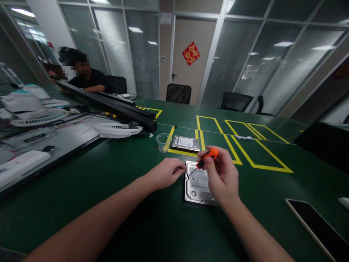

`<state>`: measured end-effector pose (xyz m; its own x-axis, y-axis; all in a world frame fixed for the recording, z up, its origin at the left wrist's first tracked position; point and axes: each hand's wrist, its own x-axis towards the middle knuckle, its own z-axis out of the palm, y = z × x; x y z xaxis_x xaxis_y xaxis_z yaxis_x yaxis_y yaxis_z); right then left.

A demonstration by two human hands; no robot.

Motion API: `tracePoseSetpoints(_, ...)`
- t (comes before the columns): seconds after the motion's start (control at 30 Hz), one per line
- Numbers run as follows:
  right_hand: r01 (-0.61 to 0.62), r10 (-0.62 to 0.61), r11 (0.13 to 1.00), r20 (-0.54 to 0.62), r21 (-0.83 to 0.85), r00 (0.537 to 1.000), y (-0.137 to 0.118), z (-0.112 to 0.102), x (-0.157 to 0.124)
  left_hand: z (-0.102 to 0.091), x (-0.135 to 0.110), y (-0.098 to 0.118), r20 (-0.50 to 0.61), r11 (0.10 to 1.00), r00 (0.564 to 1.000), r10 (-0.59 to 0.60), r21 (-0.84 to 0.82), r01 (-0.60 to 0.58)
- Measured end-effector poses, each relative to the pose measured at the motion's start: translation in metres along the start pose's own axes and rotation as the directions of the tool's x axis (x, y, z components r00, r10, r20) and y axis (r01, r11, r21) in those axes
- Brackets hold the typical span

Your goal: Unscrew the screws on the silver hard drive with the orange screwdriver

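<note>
A silver hard drive [200, 187] lies flat on the green table in front of me. My right hand [222, 173] grips a screwdriver [211, 157] with an orange and black handle, its shaft slanting down to the drive's upper left part. At the drive's left edge, my left hand [170, 173] is closed with fingertips pinched together close to the screwdriver's tip. Whatever is between those fingers, if anything, is too small to make out. Just beyond, a second hard drive [185, 143] rests beside a clear plastic cup [164, 142].
Yellow tape outlines [268, 167] mark the table [131, 218]. A phone [317, 227] lies at the right. Long black bars [109, 103], white fan parts [117, 129] and a grey panel [68, 138] crowd the left. A person [87, 78] sits at the far left, chairs behind the table.
</note>
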<state>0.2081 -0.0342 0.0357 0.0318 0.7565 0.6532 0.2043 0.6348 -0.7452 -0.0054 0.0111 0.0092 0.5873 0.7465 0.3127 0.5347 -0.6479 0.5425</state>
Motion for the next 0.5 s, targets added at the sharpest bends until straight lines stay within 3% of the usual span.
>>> tracePoseSetpoints(0.5, -0.009, 0.006, 0.999, 0.059, 0.040, 0.998, 0.0057, 0.0042, -0.0008, 0.0007, 0.0000, 0.0011, -0.004, 1.000, 1.000, 0.015, -0.009, -0.015)
